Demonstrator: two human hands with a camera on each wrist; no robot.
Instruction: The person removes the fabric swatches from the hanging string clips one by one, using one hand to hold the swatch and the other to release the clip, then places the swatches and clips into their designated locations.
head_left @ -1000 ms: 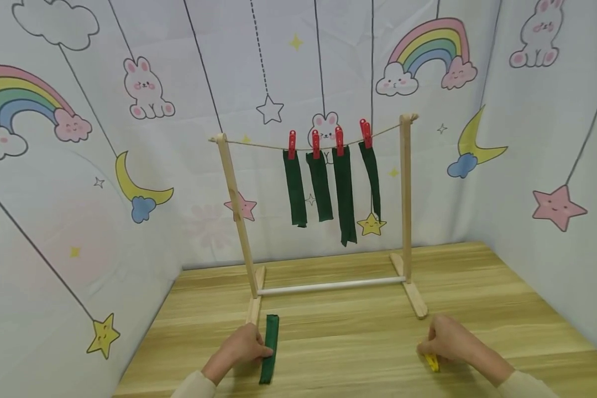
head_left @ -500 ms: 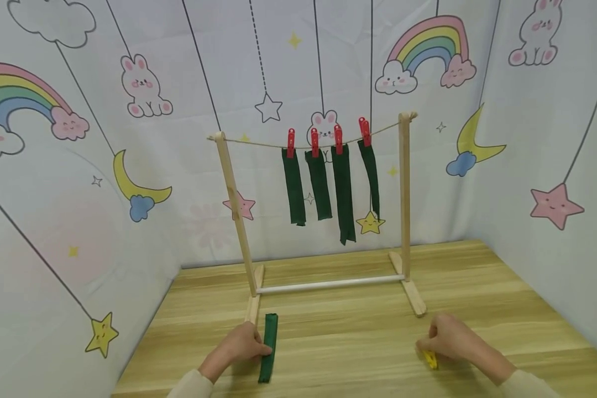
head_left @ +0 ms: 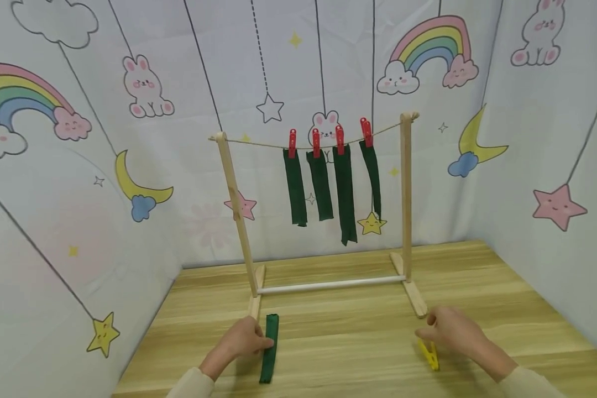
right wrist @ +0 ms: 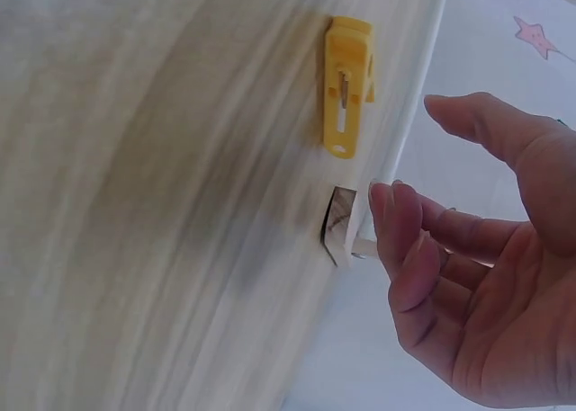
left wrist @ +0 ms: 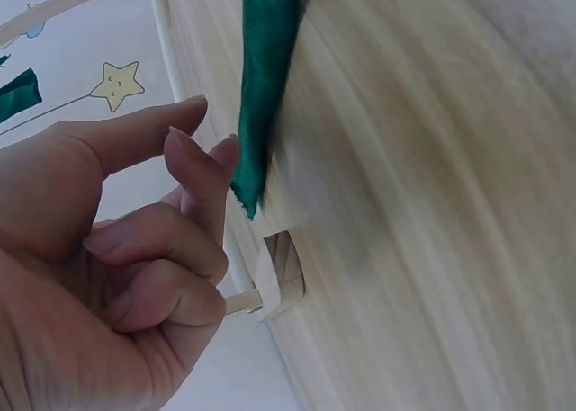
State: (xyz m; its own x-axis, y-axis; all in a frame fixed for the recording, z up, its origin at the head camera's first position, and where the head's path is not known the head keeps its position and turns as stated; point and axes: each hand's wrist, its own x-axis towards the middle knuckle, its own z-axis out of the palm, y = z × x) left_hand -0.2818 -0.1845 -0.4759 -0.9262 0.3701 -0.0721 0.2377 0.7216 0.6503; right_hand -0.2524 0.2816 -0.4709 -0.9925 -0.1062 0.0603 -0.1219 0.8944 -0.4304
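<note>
A green ribbon strip (head_left: 269,362) lies on the table at the front left in the head view. My left hand (head_left: 240,338) hovers beside it, and its thumb overlaps the strip there. From the left wrist, thumb and bent forefinger stand apart with nothing between them, the ribbon (left wrist: 266,60) lying beyond the fingertips. On the right lies a yellow clothespin (head_left: 430,356), just below my right hand (head_left: 453,331). In the right wrist view that hand (right wrist: 504,249) is held off the clothespin (right wrist: 346,87), thumb and loosely bent fingers spread apart, holding nothing.
A wooden rack with two posts (head_left: 406,199) and a white crossbar (head_left: 330,285) stands behind the hands. Several green strips (head_left: 345,193) hang from its cord under red clothespins (head_left: 340,140). Printed white cloth (head_left: 204,72) encloses the wood-grain table (head_left: 338,337).
My right hand has let go of the yellow clothespin and risen slightly, leaving more of it in sight. The left hand has lifted a little by the green ribbon, which lies as before.
</note>
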